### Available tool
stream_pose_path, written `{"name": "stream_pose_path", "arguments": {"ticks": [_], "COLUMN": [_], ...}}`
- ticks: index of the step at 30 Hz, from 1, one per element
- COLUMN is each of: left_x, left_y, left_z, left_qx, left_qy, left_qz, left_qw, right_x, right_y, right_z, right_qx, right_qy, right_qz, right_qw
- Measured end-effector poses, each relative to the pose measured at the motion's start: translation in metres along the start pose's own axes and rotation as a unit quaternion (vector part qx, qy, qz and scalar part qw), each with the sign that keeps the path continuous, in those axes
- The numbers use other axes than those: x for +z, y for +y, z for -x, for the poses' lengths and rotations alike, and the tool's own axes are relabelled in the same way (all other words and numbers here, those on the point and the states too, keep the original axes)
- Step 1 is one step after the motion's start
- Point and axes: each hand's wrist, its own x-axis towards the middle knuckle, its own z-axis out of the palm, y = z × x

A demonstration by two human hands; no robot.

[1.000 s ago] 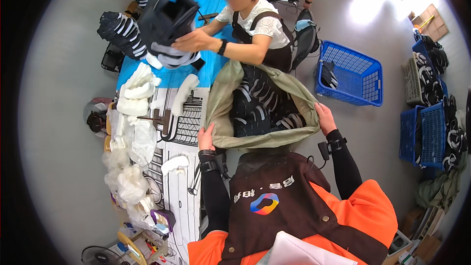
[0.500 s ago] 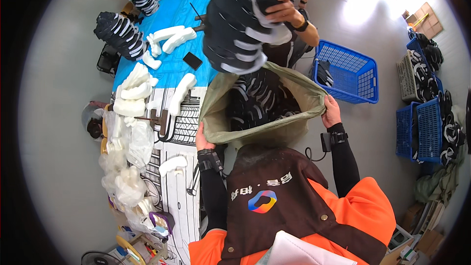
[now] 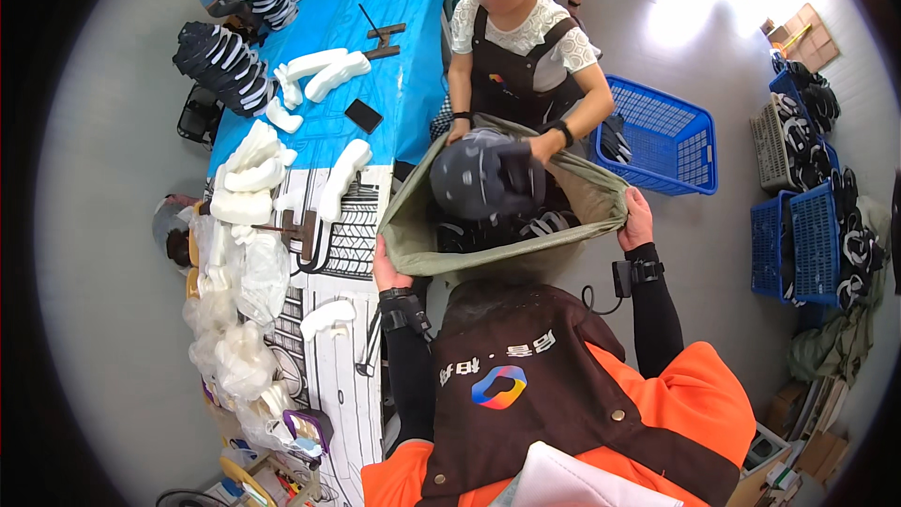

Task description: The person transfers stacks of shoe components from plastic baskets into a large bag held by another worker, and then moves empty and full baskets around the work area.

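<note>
From the head camera I look down at a large olive-green woven sack [image 3: 413, 235] that stands open in front of me, just right of the long table with the blue cover [image 3: 413, 66]. My left hand [image 3: 385, 268] is clenched on the near left part of the sack's rim, and my right hand [image 3: 638, 221] is closed on the rim at the near right, so the mouth stays wide between my two hands. Both of my forearms are in black sleeves.

On the far side of the sack a person in a white top and dark apron [image 3: 521, 47] leans over it and has both hands at a bundle of dark grey shoe parts [image 3: 483, 174], which is in the mouth of the sack. More dark pieces with white stripes [image 3: 535, 225] lie deeper inside.

Right of this person a blue plastic basket [image 3: 671, 136] stands on the grey floor. On the table to my left lie white foam shoe forms [image 3: 249, 174] and clear plastic bags [image 3: 249, 272].
</note>
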Motion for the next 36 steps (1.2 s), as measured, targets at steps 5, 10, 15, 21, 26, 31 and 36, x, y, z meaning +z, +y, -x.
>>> {"name": "stream_pose_path", "arguments": {"ticks": [5, 10, 15, 21, 26, 31, 36], "left_x": [0.003, -0.004, -0.025, -0.024, -0.024, -0.019, -0.012], "left_y": [0.004, 0.011, 0.002, 0.005, 0.003, -0.006, -0.001], "left_z": [-0.006, -0.001, 0.018, 0.025, 0.023, 0.025, 0.044], "left_qx": [0.020, -0.014, -0.038, -0.070, -0.056, 0.007, 0.031], "left_qy": [-0.009, -0.002, 0.026, 0.006, 0.001, 0.024, 0.040], "left_qz": [-0.014, -0.049, -0.066, -0.067, -0.076, -0.135, -0.242], "left_qw": [1.000, 0.999, 0.997, 0.995, 0.996, 0.990, 0.969], "right_x": [-0.002, 0.002, 0.001, -0.002, 0.003, -0.009, -0.014], "right_y": [0.009, 0.011, 0.010, 0.007, 0.002, -0.003, 0.001], "right_z": [-0.008, -0.002, 0.017, 0.019, 0.015, 0.024, 0.038], "right_qx": [0.007, -0.013, -0.003, 0.004, -0.070, -0.138, -0.111], "right_qy": [-0.016, -0.054, -0.059, -0.041, 0.007, 0.021, 0.009], "right_qz": [0.021, 0.070, 0.145, 0.227, 0.133, 0.162, 0.225], "right_qw": [1.000, 0.996, 0.988, 0.973, 0.989, 0.977, 0.968]}}
